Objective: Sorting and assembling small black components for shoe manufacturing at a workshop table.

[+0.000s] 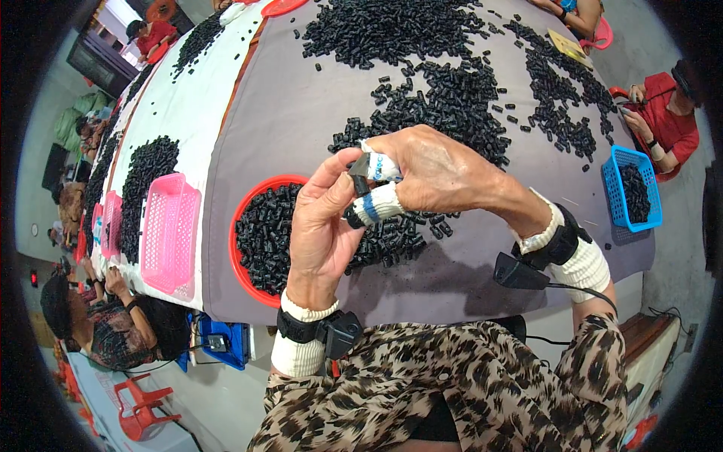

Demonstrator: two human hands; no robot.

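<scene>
My left hand (322, 233) is closed in front of my chest, pinching a small black cylindrical part (360, 185) between thumb and fingertips. My right hand (444, 167) is wrapped around a short blade with a white-wrapped handle (382, 167). Its grey metal end meets the black part at my left fingertips. A white knitted sleeve with a blue stripe (374, 206) covers a finger of my right hand. Below and behind my hands lies a red round basin (235, 252), filled with similar black parts (265, 233).
Large heaps of black parts (444, 98) cover the grey-clothed table (263, 113). A pink basket (172, 233) stands at left, a blue basket (634, 188) with black parts at right. Other people sit around, including one in red (670, 113) at right and one at lower left (113, 324).
</scene>
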